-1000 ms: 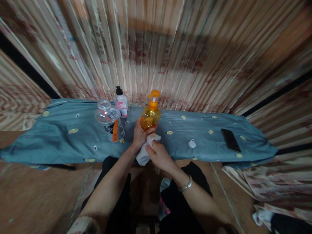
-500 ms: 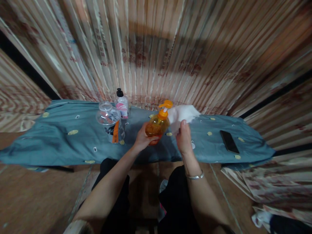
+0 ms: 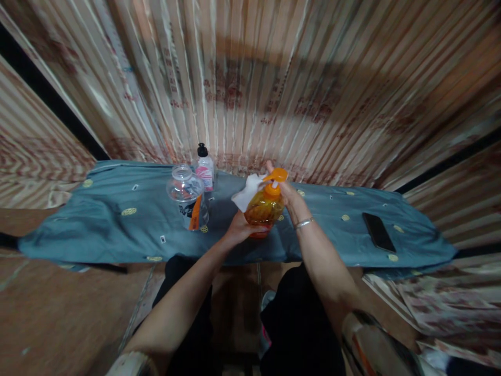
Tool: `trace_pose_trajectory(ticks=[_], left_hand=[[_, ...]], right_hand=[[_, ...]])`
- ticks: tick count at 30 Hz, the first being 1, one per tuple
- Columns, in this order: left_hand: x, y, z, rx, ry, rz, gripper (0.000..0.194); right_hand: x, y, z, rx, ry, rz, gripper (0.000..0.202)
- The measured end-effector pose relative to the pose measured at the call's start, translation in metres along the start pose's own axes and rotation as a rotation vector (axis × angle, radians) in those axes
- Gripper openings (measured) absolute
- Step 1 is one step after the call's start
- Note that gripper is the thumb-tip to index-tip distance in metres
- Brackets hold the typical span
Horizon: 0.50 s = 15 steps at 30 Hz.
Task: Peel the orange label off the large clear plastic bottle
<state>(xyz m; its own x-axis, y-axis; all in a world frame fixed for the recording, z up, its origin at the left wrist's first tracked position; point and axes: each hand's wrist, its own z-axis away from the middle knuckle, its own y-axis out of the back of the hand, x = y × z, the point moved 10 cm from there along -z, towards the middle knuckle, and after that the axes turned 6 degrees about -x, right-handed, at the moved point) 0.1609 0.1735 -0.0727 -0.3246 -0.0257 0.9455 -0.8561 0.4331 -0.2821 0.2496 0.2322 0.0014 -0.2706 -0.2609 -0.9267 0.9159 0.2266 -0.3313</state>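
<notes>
I observed the left hand (image 3: pixel 239 230) closed around the lower part of the amber pump bottle (image 3: pixel 264 209), tilted above the cloth-covered table (image 3: pixel 324 243). The right hand (image 3: pixel 287 190) was behind the pump head; its finger grip I could not tell. White tissue (image 3: pixel 248 193) lay against the bottle's upper left side.

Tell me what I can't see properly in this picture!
All in the head view:
- Most right hand fingers: hidden behind the orange bottle and its pump, so how they grip the white cloth can't be told.
- Most left hand fingers: behind the same bottle.
- Words on the small bottle: too small and blurred.
- Shoe: partly covered by a black trouser leg.
</notes>
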Motion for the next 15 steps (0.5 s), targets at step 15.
trace_pose_trajectory(ticks=[15], left_hand=[[0.016, 0.013, 0.010, 0.155, -0.079, -0.257, 0.103]], right_hand=[[0.073, 0.034, 0.042, 0.223, 0.069, -0.128, 0.028]])
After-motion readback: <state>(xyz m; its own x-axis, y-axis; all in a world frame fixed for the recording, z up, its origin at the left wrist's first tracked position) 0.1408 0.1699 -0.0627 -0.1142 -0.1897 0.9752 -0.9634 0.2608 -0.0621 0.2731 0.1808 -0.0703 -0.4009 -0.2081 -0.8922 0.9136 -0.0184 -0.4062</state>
